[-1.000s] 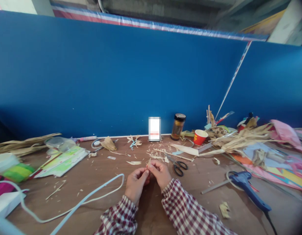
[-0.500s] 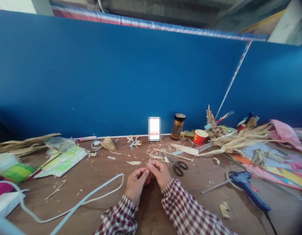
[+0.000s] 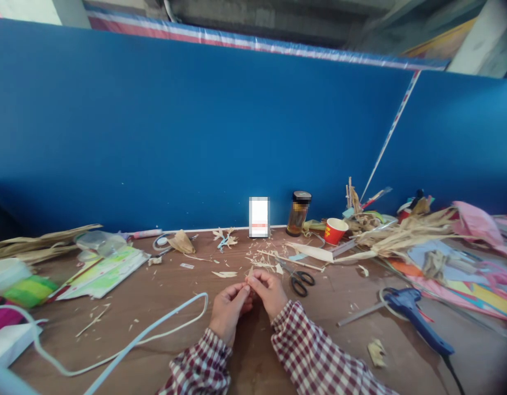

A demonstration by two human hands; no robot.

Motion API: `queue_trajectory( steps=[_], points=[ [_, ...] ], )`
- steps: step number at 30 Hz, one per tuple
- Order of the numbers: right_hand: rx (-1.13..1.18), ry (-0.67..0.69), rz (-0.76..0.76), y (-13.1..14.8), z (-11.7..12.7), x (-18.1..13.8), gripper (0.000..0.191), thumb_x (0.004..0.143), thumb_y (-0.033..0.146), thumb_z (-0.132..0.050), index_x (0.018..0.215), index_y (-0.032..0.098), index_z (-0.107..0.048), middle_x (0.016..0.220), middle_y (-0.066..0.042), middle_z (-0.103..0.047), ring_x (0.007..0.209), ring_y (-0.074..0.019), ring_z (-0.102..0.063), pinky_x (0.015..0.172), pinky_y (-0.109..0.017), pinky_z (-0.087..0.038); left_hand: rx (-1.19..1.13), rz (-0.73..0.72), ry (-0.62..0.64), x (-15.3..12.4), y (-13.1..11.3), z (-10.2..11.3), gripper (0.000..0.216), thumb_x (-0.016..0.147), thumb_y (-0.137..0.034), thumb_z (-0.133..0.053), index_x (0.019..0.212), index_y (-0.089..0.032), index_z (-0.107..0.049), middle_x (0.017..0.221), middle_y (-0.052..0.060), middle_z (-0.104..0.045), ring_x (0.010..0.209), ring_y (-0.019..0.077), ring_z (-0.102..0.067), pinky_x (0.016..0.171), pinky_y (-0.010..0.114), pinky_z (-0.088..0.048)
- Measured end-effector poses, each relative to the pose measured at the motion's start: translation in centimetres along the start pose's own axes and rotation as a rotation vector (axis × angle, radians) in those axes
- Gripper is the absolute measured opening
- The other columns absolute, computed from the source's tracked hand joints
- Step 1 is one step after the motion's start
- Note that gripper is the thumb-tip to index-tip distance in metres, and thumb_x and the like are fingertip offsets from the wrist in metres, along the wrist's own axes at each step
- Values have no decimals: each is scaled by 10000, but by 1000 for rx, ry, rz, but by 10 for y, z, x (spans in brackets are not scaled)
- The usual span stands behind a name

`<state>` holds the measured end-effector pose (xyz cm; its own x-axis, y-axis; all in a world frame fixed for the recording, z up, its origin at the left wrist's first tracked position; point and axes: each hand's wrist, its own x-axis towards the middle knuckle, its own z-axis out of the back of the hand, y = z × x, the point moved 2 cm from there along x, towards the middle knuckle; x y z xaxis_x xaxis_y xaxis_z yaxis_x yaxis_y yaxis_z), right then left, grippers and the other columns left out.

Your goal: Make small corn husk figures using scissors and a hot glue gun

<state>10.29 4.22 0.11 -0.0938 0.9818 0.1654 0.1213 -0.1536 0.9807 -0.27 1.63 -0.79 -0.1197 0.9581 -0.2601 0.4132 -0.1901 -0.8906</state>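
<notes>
My left hand (image 3: 229, 308) and my right hand (image 3: 268, 291) meet at the fingertips over the middle of the brown table (image 3: 171, 312). Both are closed in a pinch on a small pale strip of dried husk (image 3: 251, 270), whose tip pokes up between the fingers; the rest of it is hidden. Black-handled scissors (image 3: 301, 282) lie just right of my right hand. Beyond my fingers are scattered thin husk shreds (image 3: 263, 262) and a flat husk piece (image 3: 224, 274).
A blue glue gun (image 3: 417, 318) lies at right, near heaped dried husks (image 3: 405, 236) and coloured paper. A red paper cup (image 3: 335, 231) and a dark-lidded jar (image 3: 298, 215) stand at the back. A pale cable (image 3: 154, 323) loops at left, beside a painted sheet (image 3: 107, 269).
</notes>
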Motion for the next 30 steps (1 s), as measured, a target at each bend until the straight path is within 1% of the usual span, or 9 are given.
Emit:
queue_trajectory(
  steps=[3,8,13,16,20,23,27,30],
  points=[
    [10,4,-13,0,0,0,209,694,355,-607,668,148,-610,661,-4,-573,617,-116,-487,592,-232,-394,-17,29,17,1,1,0,378,466,-336,-769,744,-100,-669,601,43,-639,489,85,-549,461,178,-458],
    [7,-7,-19,0,0,0,195,694,341,-611,686,146,-614,679,-8,-584,630,-117,-496,607,-234,-400,-36,7,21,0,1,0,358,473,-337,-768,715,-94,-666,565,33,-632,458,73,-541,445,164,-453],
    [1,-4,-33,-4,1,0,200,700,347,-606,707,148,-625,688,-11,-597,625,-116,-503,598,-237,-402,-60,57,46,1,1,0,364,457,-313,-783,726,-96,-669,582,38,-643,463,70,-548,453,161,-461],
    [-8,14,-36,-8,3,0,213,714,362,-592,743,156,-643,711,-17,-611,644,-121,-516,607,-242,-406,-71,62,34,2,2,1,360,439,-304,-792,707,-97,-671,565,29,-637,442,64,-539,445,159,-460],
    [17,37,-70,-10,2,0,247,731,387,-569,769,161,-661,681,-17,-615,615,-120,-518,587,-243,-404,-65,41,9,2,2,0,333,465,-298,-782,712,-99,-678,559,28,-633,437,62,-535,444,158,-459],
    [54,30,-91,-8,1,0,260,733,393,-564,763,157,-666,662,-19,-615,600,-123,-522,582,-247,-405,-53,41,-2,1,2,0,329,473,-295,-779,718,-99,-680,557,30,-635,438,64,-536,446,159,-458],
    [58,9,-77,-4,0,-1,229,719,372,-586,742,160,-670,674,-19,-623,627,-126,-531,619,-249,-409,-46,53,11,2,2,1,326,476,-296,-778,719,-104,-678,566,27,-639,448,65,-541,457,163,-460],
    [49,3,-73,-3,1,-2,224,720,370,-585,752,165,-671,682,-16,-627,634,-125,-534,629,-248,-408,-36,53,-1,2,2,1,319,483,-299,-773,718,-107,-675,562,23,-636,447,63,-537,457,162,-457]
  ],
)
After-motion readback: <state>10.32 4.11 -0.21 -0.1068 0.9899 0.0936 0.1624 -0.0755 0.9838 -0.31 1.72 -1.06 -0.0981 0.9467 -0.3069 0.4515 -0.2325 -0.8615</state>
